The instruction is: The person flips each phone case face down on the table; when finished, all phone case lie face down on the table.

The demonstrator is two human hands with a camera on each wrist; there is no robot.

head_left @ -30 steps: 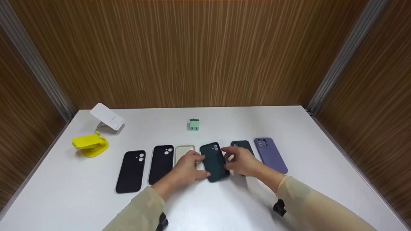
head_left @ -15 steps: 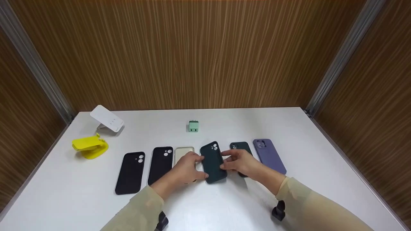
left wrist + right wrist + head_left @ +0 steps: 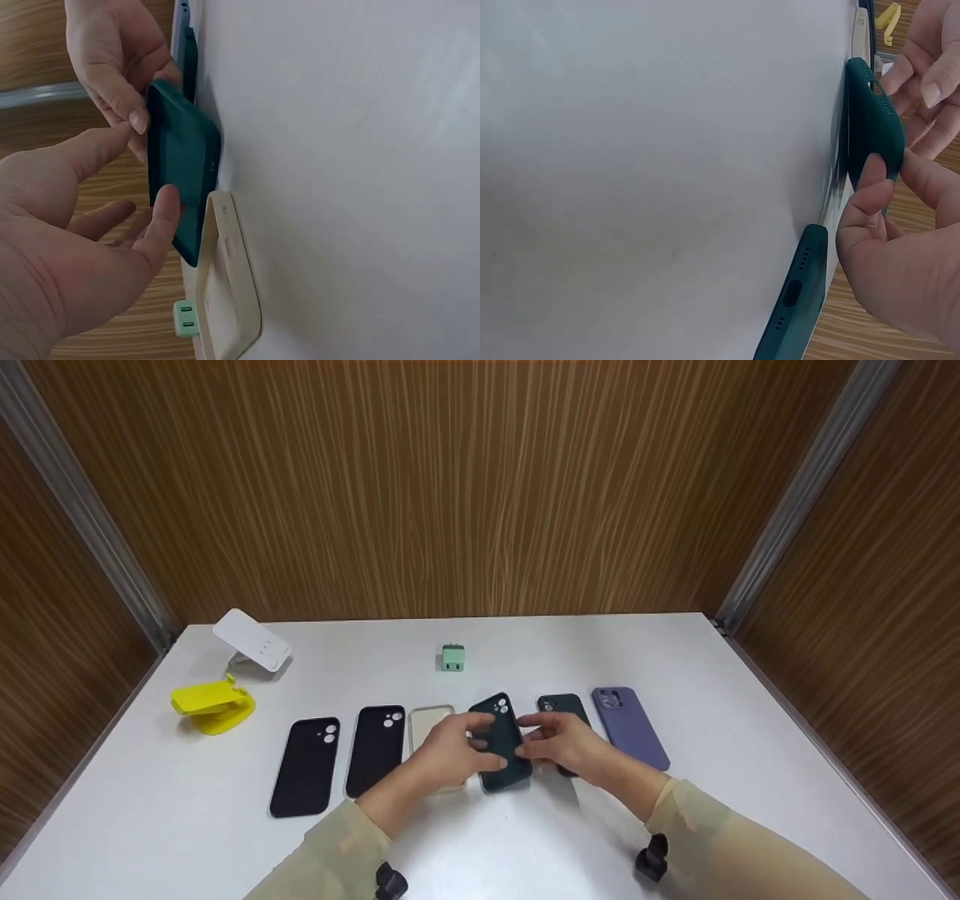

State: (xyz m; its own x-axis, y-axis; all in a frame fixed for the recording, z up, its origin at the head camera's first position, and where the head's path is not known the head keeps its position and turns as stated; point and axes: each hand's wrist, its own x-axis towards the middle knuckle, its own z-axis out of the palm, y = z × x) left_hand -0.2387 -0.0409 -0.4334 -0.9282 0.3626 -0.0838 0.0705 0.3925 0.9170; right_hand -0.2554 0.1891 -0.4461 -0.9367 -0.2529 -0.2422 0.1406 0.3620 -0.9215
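- Here, a dark green phone case [image 3: 508,741] tilts between both hands, its edge pinched by the right hand [image 3: 568,742].
- The left hand [image 3: 451,750] spreads loosely over it, gripping nothing; contact is unclear.
- Left of that hand, a cream case [image 3: 427,721] and two black cases [image 3: 306,769] already lie flat.
- Beneath and right of the right hand, a second green case [image 3: 571,704] and purple case [image 3: 631,727] do too; apparently only the held one remains unsettled.

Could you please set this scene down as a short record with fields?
Held item: green phone case, tilted
Right grip: holds its right edge
Left grip: close to the case, holding nothing
Left of held item: first black case, second black case, cream case
Right of held item: second green case, purple case
Behind the row: mint plug
Far left: white stand, yellow stand
Surface: white table
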